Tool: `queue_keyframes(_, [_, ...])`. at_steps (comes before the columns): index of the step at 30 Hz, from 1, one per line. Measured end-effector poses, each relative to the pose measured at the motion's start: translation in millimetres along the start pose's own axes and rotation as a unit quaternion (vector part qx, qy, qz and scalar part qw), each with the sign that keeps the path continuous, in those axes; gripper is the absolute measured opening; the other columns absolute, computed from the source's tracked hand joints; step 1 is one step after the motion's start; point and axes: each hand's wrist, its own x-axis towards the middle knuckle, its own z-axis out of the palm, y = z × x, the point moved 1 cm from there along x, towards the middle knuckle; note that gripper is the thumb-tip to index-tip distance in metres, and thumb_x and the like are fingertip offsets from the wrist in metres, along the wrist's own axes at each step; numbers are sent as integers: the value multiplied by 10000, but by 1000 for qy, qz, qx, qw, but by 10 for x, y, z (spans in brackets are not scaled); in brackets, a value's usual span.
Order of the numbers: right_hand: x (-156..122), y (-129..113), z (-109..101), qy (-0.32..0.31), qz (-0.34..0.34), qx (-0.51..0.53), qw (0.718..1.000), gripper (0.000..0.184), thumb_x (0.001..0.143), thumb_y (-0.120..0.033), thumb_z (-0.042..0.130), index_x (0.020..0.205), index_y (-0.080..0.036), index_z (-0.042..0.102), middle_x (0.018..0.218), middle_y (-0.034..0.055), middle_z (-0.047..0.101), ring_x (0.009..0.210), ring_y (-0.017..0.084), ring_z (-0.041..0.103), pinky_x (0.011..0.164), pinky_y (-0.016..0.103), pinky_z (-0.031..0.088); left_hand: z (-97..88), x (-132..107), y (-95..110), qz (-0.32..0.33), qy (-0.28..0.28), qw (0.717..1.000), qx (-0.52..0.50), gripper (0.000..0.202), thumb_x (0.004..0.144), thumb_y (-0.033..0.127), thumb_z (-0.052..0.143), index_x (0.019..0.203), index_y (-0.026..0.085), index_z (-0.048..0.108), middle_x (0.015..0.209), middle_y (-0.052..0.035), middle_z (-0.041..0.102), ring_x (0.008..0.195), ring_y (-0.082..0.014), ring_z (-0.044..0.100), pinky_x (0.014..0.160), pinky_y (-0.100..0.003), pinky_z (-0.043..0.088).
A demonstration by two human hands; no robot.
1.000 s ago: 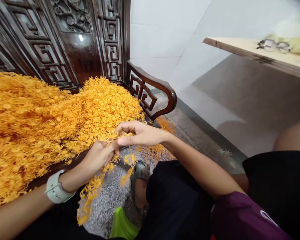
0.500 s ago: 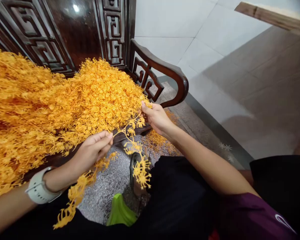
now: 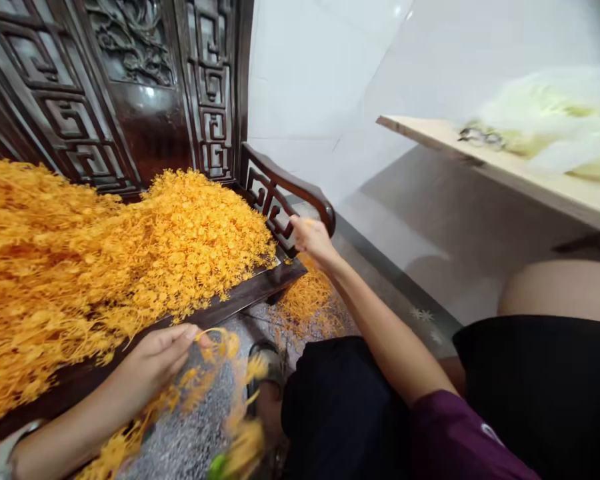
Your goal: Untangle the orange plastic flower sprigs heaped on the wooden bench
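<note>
My left hand (image 3: 167,353) pinches the end of an orange plastic flower sprig (image 3: 223,343) between thumb and fingers. Its strands hang down over the floor, smeared by motion. My right hand (image 3: 311,239) is closed near the bench's armrest, apart from the sprig. A trace of orange shows at its fingers, but what they hold is too small to make out. Beside both hands, a large heap of similar orange sprigs (image 3: 200,233) covers the seat of a dark carved wooden bench (image 3: 240,293).
Thin orange scraps (image 3: 307,300) lie piled on the speckled floor below the bench corner. A wooden board (image 3: 430,137) at right carries a plastic bag (image 3: 555,120). A person's knee (image 3: 560,290) is at the right. Something green (image 3: 217,467) shows at the bottom.
My right hand has come away from the sprig and is now by the armrest. The left hand keeps the sprig, lower in view. The view has tilted up and right, showing more board.
</note>
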Motion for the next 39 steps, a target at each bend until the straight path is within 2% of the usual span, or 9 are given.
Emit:
queue_keyframes(3, [-340,-339,161,-356,-69,-112,925,456,916,-556,723,713,-177,572,655,-39,492,590,84,421,569,221,376,-117,27,-149,7,28,1000,7,582,705,775,768,820,205,770,758,-55,658,728,-204,586,615,-276,451])
queue_keyframes(6, [-889,-609,546,-715,-42,-102,690,377,946,-521,713,787,-182,668,763,-1,648,724,115,607,723,230,487,-124,71,-239,13,23,1000,12,608,699,802,755,785,200,761,780,-66,661,791,-228,600,637,-283,457])
queue_keyframes(8, [-1141,-694,770,-840,25,-20,542,424,902,-579,740,718,-202,679,755,25,691,750,156,684,746,247,533,-64,86,-270,21,12,1000,10,629,716,820,730,775,194,742,770,-62,645,792,-224,588,640,-284,444])
queue_keyframes(9, [-1174,-705,866,-838,43,24,544,449,859,-621,763,695,-211,681,732,33,696,717,172,693,716,262,544,-27,90,-281,31,6,999,6,637,729,826,715,777,191,734,782,-63,645,797,-221,584,651,-284,440])
queue_keyframes(12, [-903,-629,1100,-659,23,115,743,531,750,-753,761,843,-235,688,741,32,708,613,183,631,602,313,512,67,92,-308,48,-11,998,27,639,780,829,664,804,192,713,695,-26,567,681,-182,511,595,-274,373])
queue_keyframes(16, [-374,-396,1267,-369,117,225,894,496,853,-675,672,1016,-214,590,779,10,688,553,127,487,507,245,392,102,59,-277,33,-17,997,70,648,835,845,566,878,207,674,537,90,215,496,-127,194,497,-274,152])
queue_keyframes(24, [-438,-381,1382,-185,101,300,930,158,874,-271,725,936,-196,601,805,12,691,681,119,596,647,243,489,-25,15,-73,85,39,994,52,523,871,725,632,879,206,700,637,25,441,544,-137,346,504,-259,214])
queue_keyframes(31, [-601,28,1441,-371,-49,-38,927,213,937,-399,702,937,-189,663,904,29,676,826,157,583,773,305,479,-308,10,-217,36,90,994,56,441,972,597,534,977,179,676,466,97,293,405,-115,210,413,-233,167])
queue_keyframes(39, [-941,203,1539,-455,-24,5,890,305,983,-486,654,910,-192,620,802,-11,577,738,132,550,722,303,466,-500,-248,14,123,96,987,28,398,1017,538,549,877,194,693,418,68,339,414,-106,262,454,-231,278])
